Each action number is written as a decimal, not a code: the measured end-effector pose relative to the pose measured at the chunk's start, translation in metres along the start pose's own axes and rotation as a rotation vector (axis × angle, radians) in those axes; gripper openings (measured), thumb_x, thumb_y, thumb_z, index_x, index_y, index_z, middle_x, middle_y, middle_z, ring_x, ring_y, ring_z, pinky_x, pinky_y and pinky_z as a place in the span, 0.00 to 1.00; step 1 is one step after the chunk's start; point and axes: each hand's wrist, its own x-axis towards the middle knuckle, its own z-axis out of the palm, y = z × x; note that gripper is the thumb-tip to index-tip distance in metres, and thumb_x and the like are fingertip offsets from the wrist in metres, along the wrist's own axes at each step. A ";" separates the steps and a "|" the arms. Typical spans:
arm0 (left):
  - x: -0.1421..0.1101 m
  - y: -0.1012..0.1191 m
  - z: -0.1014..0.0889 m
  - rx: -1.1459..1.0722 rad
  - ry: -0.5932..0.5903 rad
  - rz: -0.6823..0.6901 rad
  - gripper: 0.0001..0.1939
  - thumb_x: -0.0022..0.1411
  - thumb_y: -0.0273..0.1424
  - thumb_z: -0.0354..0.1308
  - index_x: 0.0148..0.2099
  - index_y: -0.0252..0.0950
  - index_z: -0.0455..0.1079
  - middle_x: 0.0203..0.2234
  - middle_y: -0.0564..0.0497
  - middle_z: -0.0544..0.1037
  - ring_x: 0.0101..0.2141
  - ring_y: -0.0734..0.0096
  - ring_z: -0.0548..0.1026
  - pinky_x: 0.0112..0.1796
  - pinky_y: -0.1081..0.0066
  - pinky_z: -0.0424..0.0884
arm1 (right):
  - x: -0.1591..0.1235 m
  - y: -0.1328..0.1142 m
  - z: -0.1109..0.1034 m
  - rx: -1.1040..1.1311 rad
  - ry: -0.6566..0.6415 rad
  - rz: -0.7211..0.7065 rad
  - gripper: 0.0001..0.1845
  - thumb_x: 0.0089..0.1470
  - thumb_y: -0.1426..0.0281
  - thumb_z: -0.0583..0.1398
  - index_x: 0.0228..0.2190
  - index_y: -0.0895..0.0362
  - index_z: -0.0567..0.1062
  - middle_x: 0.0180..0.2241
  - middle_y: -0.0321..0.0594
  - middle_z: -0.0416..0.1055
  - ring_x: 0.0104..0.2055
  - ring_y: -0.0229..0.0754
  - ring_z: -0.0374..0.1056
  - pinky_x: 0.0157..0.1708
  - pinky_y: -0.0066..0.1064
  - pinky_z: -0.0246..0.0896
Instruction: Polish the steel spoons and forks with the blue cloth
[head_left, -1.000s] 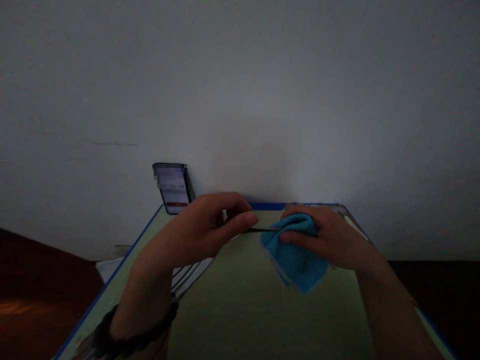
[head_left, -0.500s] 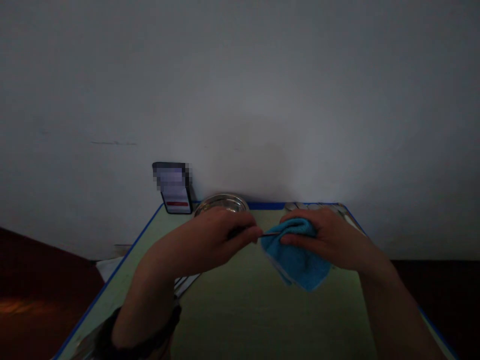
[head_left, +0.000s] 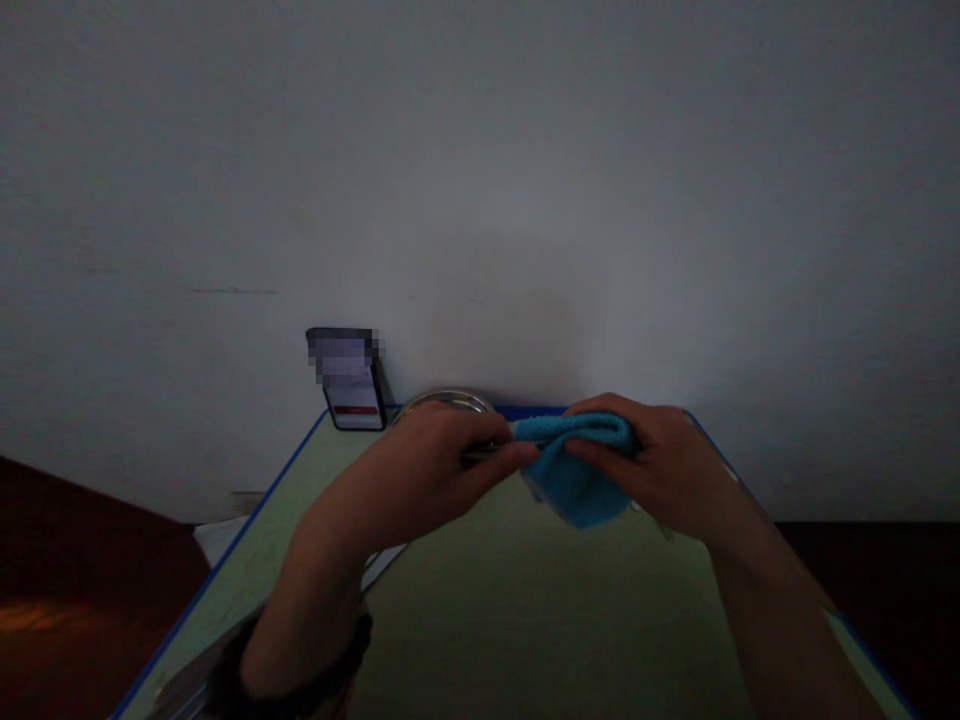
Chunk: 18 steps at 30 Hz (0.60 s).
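My left hand (head_left: 435,460) is closed round a thin metal utensil (head_left: 484,453), pinching it between thumb and fingers. Only a short shiny stretch shows, so its exact kind is hidden. A blue cloth (head_left: 589,490) is folded over the utensil's right part, and my right hand (head_left: 664,455) grips the cloth between thumb and fingers. The cloth's lower corner hangs down above the table. Left thumb and cloth touch. Behind my left hand a shiny metal bowl (head_left: 450,397) is partly covered.
A phone (head_left: 356,385) leans upright against the wall (head_left: 480,200) at the back left. The pale green table (head_left: 540,620) has a blue edge. Something pale and flat (head_left: 382,566) lies beside my left forearm. White material (head_left: 217,540) is beyond the left edge.
Both hands have risen slightly, and my left hand has come closer to the right one. The cloth has moved up and now reaches my left fingers, covering the stretch of utensil that showed between.
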 end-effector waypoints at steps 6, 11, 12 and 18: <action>0.007 0.010 0.011 -0.052 0.214 0.006 0.19 0.64 0.37 0.45 0.22 0.34 0.60 0.13 0.59 0.55 0.16 0.82 0.55 0.20 0.76 0.50 | 0.001 -0.004 0.016 0.170 0.449 0.153 0.12 0.49 0.59 0.58 0.29 0.55 0.71 0.23 0.34 0.68 0.24 0.36 0.63 0.23 0.26 0.58; 0.010 0.017 0.019 -0.011 0.306 -0.003 0.19 0.63 0.35 0.45 0.21 0.33 0.59 0.14 0.59 0.54 0.16 0.82 0.54 0.21 0.75 0.49 | 0.005 -0.001 0.035 0.461 0.514 0.386 0.21 0.51 0.53 0.54 0.19 0.56 0.62 0.16 0.30 0.56 0.17 0.32 0.53 0.14 0.24 0.50; 0.010 0.017 0.019 0.002 0.310 -0.011 0.20 0.63 0.36 0.45 0.21 0.33 0.59 0.13 0.59 0.53 0.16 0.82 0.54 0.20 0.75 0.49 | 0.006 -0.001 0.037 0.499 0.497 0.403 0.21 0.51 0.53 0.53 0.19 0.56 0.61 0.16 0.30 0.55 0.17 0.31 0.52 0.14 0.23 0.48; -0.005 0.002 -0.005 -0.012 0.370 -0.072 0.22 0.62 0.37 0.46 0.19 0.32 0.64 0.11 0.59 0.55 0.15 0.82 0.55 0.19 0.77 0.50 | 0.006 -0.009 0.028 0.407 0.140 0.204 0.17 0.55 0.58 0.52 0.24 0.57 0.65 0.21 0.31 0.62 0.23 0.32 0.59 0.24 0.23 0.56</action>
